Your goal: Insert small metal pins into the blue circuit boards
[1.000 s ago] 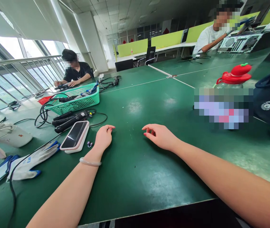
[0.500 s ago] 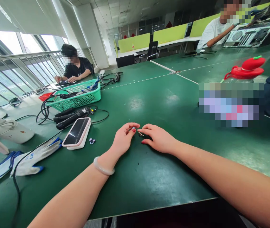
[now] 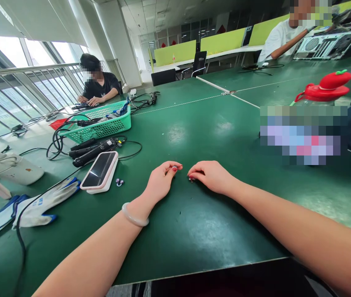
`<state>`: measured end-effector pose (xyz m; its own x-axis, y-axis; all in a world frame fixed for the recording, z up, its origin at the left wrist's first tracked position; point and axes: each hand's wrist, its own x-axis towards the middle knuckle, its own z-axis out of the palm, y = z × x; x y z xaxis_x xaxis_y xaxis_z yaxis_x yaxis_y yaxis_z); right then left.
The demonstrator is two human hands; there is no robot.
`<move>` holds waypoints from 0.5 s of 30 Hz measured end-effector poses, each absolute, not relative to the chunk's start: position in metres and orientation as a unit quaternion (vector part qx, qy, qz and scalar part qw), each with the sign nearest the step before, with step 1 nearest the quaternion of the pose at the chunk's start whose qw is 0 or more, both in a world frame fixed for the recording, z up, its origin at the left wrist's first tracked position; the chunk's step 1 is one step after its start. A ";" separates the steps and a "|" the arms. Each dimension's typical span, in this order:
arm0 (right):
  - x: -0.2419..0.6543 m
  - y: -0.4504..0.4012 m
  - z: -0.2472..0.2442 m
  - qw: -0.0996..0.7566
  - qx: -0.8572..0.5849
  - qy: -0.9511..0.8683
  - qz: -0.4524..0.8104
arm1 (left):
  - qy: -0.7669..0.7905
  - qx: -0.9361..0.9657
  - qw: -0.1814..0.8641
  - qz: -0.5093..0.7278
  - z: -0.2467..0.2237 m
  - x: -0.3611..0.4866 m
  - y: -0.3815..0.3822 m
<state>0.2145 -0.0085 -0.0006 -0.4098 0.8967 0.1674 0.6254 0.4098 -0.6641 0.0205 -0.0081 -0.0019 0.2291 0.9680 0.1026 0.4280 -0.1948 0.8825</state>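
Note:
My left hand (image 3: pixel 160 181) rests over the green table, thumb and index finger pinched on a tiny pale piece (image 3: pixel 174 167) whose kind I cannot make out. A pale bangle (image 3: pixel 134 216) circles that wrist. Just across from it, my right hand (image 3: pixel 211 176) has its thumb and fingertips together on a small shiny, dark-and-light piece (image 3: pixel 191 179) at table level; the fingers partly cover it. A narrow gap separates the two hands. Small purple-and-white pieces (image 3: pixel 120 182) lie left of my left hand, beside a phone (image 3: pixel 99 171) in a pink-edged case.
Farther left are a green basket (image 3: pixel 101 128) of cables, black handheld devices (image 3: pixel 95 152), and white-blue gloves (image 3: pixel 44 206) crossed by a black cable. A red-lidded bottle (image 3: pixel 324 93) stands right. Two people sit across the table, one near an open computer case (image 3: pixel 326 44).
My right hand has drawn a little rightward from my left hand. Its thumb and fingers, apart before, now close on the small shiny piece. The left hand keeps its pinch.

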 end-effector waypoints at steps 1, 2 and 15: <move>0.216 -0.008 0.000 0.278 -0.487 -0.771 0.302 | 0.508 0.685 0.382 0.357 -0.002 0.020 -0.008; 0.217 -0.008 0.001 0.295 -0.494 -0.742 0.344 | 0.507 0.681 0.390 0.358 -0.002 0.021 -0.009; 0.204 -0.016 0.001 0.444 -0.423 -0.572 0.545 | 0.444 0.602 0.528 0.403 -0.003 0.029 -0.015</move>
